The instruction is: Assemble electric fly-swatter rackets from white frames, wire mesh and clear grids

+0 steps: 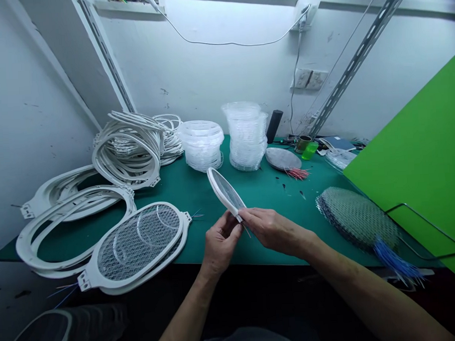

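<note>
Between my two hands, over the front middle of the green table, a white oval swatter head (225,190) with grey mesh is held up on edge, tilted to the left. My left hand (218,245) grips its narrow lower end between thumb and fingers. From the right, my right hand (270,228) pinches the same end, near thin wires that hang below it. Fingertips hide part of that joint. Left of my hands, another mesh swatter head (140,242) lies flat on a similar piece, with thin wires at both ends.
White oval frames (131,154) are heaped at left. Clear plastic ring stacks (246,134) stand at the back. A mesh stack (353,218) and blue wires (395,263) lie right, beside a green panel (419,167). Red wires (297,173) touch a grey disc pile (283,158).
</note>
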`<action>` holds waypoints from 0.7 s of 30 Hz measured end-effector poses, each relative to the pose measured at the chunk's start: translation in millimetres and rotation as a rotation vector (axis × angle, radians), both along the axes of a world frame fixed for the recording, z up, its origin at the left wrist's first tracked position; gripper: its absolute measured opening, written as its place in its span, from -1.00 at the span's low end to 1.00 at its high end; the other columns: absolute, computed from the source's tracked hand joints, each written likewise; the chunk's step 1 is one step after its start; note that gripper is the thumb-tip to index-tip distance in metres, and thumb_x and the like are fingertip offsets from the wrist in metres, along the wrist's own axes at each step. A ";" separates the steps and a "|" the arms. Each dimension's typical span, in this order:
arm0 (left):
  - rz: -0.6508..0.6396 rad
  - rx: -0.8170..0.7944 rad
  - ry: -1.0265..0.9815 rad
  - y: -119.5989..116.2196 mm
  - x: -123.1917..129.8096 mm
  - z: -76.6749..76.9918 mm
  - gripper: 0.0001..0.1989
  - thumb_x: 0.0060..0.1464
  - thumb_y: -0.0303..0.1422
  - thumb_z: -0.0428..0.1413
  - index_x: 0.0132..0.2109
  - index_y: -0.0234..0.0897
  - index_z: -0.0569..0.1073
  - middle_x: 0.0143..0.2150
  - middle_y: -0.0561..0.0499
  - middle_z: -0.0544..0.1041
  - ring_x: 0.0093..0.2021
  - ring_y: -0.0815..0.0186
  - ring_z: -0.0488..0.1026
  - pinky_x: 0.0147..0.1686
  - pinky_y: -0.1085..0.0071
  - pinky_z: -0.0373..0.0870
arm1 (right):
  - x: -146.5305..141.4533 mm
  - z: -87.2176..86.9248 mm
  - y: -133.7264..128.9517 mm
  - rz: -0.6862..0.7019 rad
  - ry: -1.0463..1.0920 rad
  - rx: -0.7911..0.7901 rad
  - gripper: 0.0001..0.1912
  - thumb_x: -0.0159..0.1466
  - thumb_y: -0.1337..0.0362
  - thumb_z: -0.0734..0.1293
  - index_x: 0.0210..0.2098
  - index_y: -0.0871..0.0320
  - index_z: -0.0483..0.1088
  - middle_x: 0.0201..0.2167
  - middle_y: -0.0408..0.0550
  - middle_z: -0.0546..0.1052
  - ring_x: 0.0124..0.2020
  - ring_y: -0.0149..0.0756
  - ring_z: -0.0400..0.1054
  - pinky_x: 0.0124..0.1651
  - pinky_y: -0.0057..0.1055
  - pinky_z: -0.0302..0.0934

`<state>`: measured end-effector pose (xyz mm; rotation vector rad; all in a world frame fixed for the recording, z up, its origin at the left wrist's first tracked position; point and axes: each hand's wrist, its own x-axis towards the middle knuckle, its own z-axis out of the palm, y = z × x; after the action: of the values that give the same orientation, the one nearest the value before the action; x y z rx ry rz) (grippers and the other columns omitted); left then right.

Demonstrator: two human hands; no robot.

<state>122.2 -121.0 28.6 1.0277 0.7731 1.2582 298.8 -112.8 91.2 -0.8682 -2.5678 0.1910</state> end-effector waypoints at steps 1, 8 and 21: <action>-0.005 0.000 -0.001 0.3 -1.7 0.3 -0.45 0.09 -0.26 0.32 0.22 -0.29 0.50 0.12 -0.18 0.62 0.15 0.04 0.56 0.16 0.15 0.50 | -0.8 0.8 -0.6 0.006 -0.008 -0.001 -0.72 0.46 0.48 0.10 0.05 0.19 0.35 -0.09 0.12 0.55 -0.05 -0.14 0.49 0.02 -0.23 0.44; 0.080 0.038 0.093 -2.6 -1.6 -6.8 -0.51 0.12 -0.29 0.26 0.19 -0.30 0.51 0.07 -0.16 0.65 0.10 0.08 0.59 0.17 0.20 0.47 | -13.3 -4.0 -2.6 0.000 -0.053 0.045 -0.72 0.42 0.53 0.14 0.06 0.26 0.32 -0.10 0.16 0.53 -0.07 -0.10 0.49 0.00 -0.18 0.46; 0.207 0.067 0.328 -10.6 -3.6 -2.5 -0.83 0.18 -0.30 0.16 -0.15 -0.28 0.55 -0.29 0.02 0.63 -0.27 0.29 0.55 -0.20 0.45 0.46 | -29.2 -31.2 -2.5 0.003 -0.143 0.381 -0.64 0.43 0.51 0.11 0.15 0.42 0.34 -0.05 0.34 0.56 -0.02 0.04 0.53 -0.07 -0.12 0.54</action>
<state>118.5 -131.6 26.1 1.2518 1.1182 1.3132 269.6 -115.3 60.0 -0.7534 -2.6090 -0.3611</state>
